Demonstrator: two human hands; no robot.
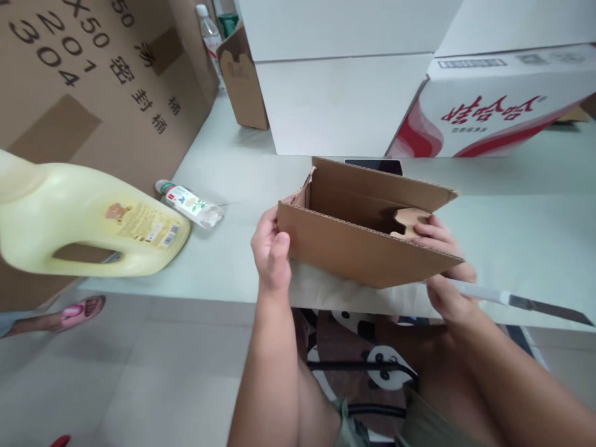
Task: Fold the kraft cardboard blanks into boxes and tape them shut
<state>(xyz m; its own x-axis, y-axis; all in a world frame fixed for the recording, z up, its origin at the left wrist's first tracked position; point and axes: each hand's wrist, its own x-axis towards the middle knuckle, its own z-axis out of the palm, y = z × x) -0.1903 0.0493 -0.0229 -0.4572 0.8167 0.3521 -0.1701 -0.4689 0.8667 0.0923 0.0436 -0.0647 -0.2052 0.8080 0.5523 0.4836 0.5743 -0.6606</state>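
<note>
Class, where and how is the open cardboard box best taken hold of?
Probably grip the open cardboard box by its narrow ends, left hand and right hand coming from opposite sides: its body is long and slim, and the open top leaves the end walls' edges within grasp.

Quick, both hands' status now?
Left hand: holding the cardboard box by its left end.
Right hand: holding the box's right end; whether it also grips the knife cannot be told.

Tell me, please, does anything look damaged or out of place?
Possibly: a knife-like tool juts out at the right hand, its dark blade close to the front edge of the table; awkward, since that hand holds the open cardboard box. Whether it also grips the tool, I cannot tell. The box's left end looks ragged.
</note>
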